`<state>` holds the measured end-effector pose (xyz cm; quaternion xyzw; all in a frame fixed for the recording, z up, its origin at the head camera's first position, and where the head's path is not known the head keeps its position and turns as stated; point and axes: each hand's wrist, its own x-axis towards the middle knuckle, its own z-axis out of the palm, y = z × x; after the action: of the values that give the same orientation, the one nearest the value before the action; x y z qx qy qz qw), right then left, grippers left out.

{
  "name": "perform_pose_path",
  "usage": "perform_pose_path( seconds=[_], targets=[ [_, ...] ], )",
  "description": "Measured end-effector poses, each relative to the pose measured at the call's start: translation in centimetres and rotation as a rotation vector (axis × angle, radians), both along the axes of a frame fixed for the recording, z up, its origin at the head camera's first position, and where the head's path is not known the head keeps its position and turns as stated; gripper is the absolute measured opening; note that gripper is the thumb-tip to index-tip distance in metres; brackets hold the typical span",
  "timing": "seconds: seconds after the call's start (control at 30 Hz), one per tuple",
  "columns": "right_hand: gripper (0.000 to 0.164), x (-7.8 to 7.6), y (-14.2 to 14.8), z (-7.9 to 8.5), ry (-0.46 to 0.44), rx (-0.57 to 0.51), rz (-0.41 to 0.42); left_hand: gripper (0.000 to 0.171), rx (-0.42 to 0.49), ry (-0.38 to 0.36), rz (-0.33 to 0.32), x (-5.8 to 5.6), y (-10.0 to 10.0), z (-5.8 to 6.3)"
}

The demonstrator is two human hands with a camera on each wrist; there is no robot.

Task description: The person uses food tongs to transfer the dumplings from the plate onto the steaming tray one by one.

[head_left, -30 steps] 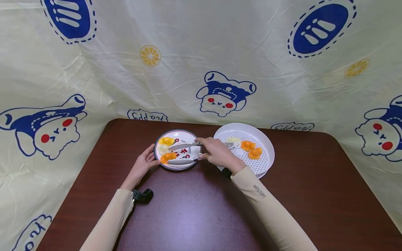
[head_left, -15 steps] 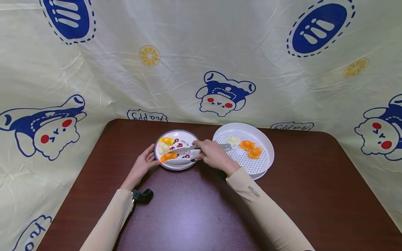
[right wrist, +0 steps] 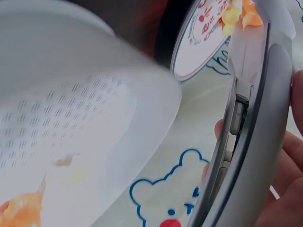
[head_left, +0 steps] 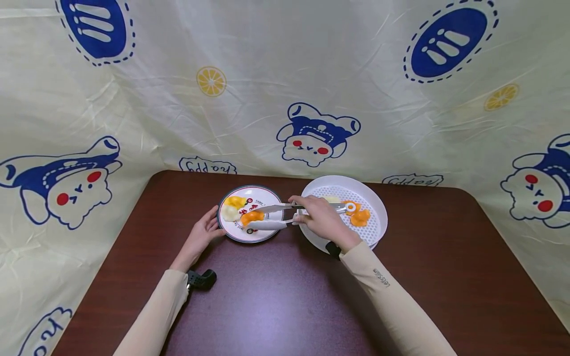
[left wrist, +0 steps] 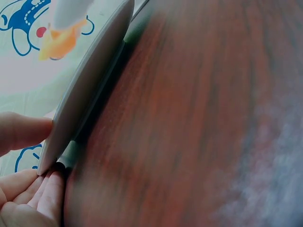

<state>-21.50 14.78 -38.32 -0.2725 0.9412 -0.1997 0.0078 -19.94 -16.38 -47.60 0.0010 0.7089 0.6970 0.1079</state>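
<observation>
My left hand (head_left: 202,236) holds the left rim of a round white plate (head_left: 267,238) with a dark edge and red print; thumb and fingers lie along its rim in the left wrist view. My right hand (head_left: 324,217) grips metal tongs (head_left: 270,225), pointing left over the plate. Between the tong tips is a crumpled, dumpling-like orange piece (head_left: 252,217), close above the plate. A yellow piece (head_left: 235,201) and a whitish piece (head_left: 230,213) lie at the plate's left side.
A white round tray with a perforated base (head_left: 376,207) stands right of the plate, partly under the right hand. Inside are orange pieces (head_left: 359,217) and a pale one (head_left: 331,199). A brown table (head_left: 267,296) bears everything; a printed curtain (head_left: 249,123) hangs behind.
The tongs have closed on the lower orange piece and shifted it right and up from the plate's left edge. My right hand has moved right; my left hand stays at the rim.
</observation>
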Motion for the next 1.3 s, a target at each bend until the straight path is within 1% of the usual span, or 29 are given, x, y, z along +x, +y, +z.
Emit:
perform_pose_path(
  seconds=[0.23,0.47,0.67,0.9,1.1,1.3],
  targets=[
    [0.043,0.4,2.7,0.4,0.049,-0.052,-0.010,0.078,-0.001,-0.005,0.007,-0.1,0.0,-0.3],
    [0.045,1.3,6.3,1.0,0.040,-0.086,-0.058,0.078,-0.009,-0.015,0.006,-0.1,-0.1,-0.4],
    [0.045,2.2,10.8,1.3,0.025,-0.054,-0.131,0.078,-0.013,-0.012,0.008,0.0,-0.1,-0.3],
    [0.047,3.6,15.6,1.4,0.037,0.004,-0.191,0.078,-0.010,-0.003,0.009,0.0,-0.1,-0.3],
    [0.043,4.5,18.3,1.1,0.070,0.042,-0.208,0.078,-0.013,-0.001,0.010,0.0,-0.1,-0.3],
    [0.043,5.0,19.8,1.4,0.067,0.081,-0.218,0.078,-0.017,-0.004,0.011,-0.1,-0.2,-0.4]
  ],
)
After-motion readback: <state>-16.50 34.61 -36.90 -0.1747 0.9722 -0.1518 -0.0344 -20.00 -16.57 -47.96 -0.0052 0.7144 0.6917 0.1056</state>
